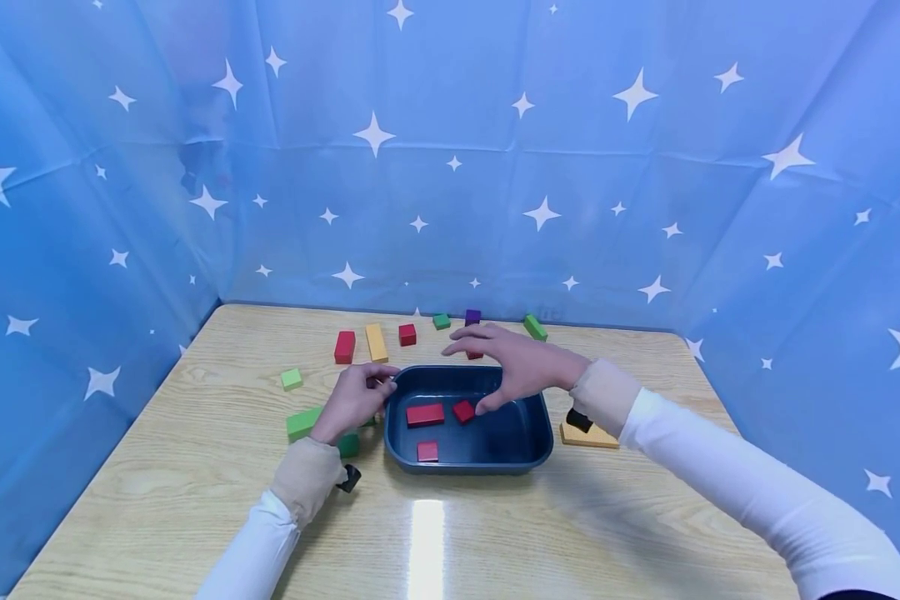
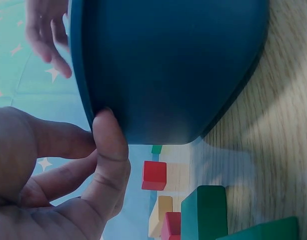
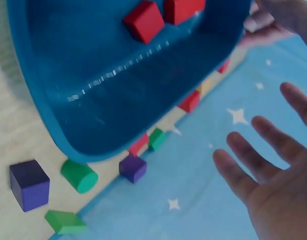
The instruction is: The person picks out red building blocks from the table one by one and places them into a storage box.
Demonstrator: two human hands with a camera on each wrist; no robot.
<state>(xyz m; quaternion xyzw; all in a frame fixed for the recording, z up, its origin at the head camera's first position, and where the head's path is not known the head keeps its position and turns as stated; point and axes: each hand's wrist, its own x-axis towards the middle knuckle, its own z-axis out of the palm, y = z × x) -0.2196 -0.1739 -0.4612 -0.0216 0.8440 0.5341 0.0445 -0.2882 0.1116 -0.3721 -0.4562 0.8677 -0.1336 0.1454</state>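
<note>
A dark blue rectangular bin (image 1: 468, 468) stands mid-table. Inside it lie a long red block (image 1: 425, 415), a small red cube (image 1: 463, 411) and another red block (image 1: 427, 452). My left hand (image 1: 352, 400) pinches the bin's left rim, thumb and fingers on either side of the wall (image 2: 158, 75). Over the bin's right part hovers my right hand (image 1: 521, 362), fingers spread and nothing in them. The right wrist view shows those fingers (image 3: 251, 165) apart from the bin. Part of the bin's far right rim is hidden behind this hand.
Behind the bin are a red block (image 1: 345, 347), a yellow block (image 1: 376, 342), a red cube (image 1: 407, 335), a purple block (image 1: 473, 317) and green blocks (image 1: 536, 327). More green blocks (image 1: 302, 423) lie by the left wrist. A yellow slab (image 1: 589, 437) sits under the right wrist.
</note>
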